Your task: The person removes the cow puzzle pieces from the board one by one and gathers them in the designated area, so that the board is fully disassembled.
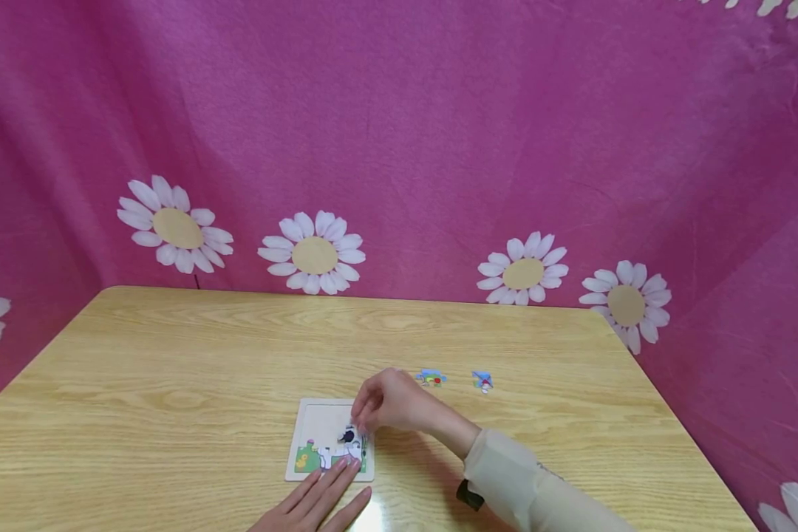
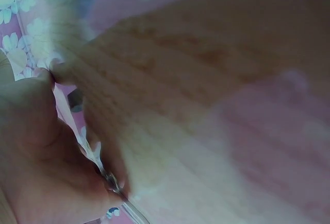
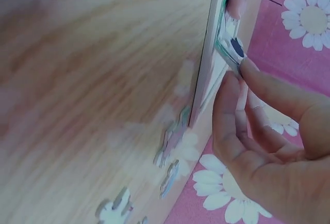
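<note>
A small jigsaw board (image 1: 319,421) with a pale raised frame lies near the table's front. Along its lower part sit pieces with green ground, a yellow duck and a white animal. My right hand (image 1: 389,403) pinches a puzzle piece (image 3: 232,54) between thumb and fingertips, tilted at the board's right side; a dark patch shows on it. Straight fingers of my left hand (image 1: 322,502) rest on the fitted pieces at the board's lower edge. In the left wrist view that hand (image 2: 46,152) fills the left side, and its fingertips are hidden.
Two loose puzzle pieces, one with a red spot (image 1: 432,377) and one mostly blue (image 1: 482,381), lie beyond my right hand. Several loose pieces, among them a pinkish one (image 3: 172,139), show in the right wrist view. A pink flowered cloth (image 1: 406,148) hangs behind the wooden table (image 1: 173,369).
</note>
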The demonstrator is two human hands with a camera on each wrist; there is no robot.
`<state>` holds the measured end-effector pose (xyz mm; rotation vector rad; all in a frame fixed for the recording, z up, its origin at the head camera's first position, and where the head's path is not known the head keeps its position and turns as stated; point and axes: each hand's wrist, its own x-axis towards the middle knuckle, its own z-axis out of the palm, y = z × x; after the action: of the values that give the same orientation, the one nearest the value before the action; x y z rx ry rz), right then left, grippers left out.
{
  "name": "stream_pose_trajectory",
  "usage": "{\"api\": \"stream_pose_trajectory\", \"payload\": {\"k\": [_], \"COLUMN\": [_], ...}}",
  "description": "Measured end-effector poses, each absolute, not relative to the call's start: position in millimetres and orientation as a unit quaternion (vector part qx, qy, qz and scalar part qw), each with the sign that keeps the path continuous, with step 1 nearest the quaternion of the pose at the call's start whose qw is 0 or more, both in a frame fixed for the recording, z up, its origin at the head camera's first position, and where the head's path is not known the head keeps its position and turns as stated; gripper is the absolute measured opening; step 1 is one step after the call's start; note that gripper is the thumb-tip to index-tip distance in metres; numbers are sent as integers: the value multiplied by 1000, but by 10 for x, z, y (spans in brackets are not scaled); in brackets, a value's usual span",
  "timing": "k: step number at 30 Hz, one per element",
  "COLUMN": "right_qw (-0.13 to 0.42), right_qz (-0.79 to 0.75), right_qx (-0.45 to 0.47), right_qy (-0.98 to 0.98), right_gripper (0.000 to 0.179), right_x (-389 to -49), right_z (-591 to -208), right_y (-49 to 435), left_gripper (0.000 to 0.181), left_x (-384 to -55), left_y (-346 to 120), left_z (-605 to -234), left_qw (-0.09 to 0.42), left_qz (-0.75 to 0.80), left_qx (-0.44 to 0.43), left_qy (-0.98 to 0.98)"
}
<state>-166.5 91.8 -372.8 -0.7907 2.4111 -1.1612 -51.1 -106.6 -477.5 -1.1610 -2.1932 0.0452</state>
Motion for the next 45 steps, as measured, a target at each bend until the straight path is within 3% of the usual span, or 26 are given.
{"api": "stream_pose_trajectory", "payload": {"k": [13, 18, 31, 45], "right_qw": [136, 126, 134, 135], "right_qz": [-393, -391, -413, -430], "right_qx": [-321, -319, -269, -191], "right_qy": [851, 854, 860, 872], "right_gripper": [15, 13, 17, 7], "right_x": [-1641, -1677, -1737, -1808], "right_z": [-3742, -3682, -3652, -3651], "right_y": [933, 1059, 1540, 2245], "left_gripper": [67, 69, 69, 68], "left_x": [-498, -483, -483, -483], "left_y": [-1070, -1071, -1079, -1070], "left_z": [-4763, -4736, -4747, -4749], "left_qw": [317, 292, 290, 294], "left_qz": [10, 15, 6, -3], "left_qx": [-441, -436, -435, -440], "left_qy": [-840, -851, -853, -849]}}
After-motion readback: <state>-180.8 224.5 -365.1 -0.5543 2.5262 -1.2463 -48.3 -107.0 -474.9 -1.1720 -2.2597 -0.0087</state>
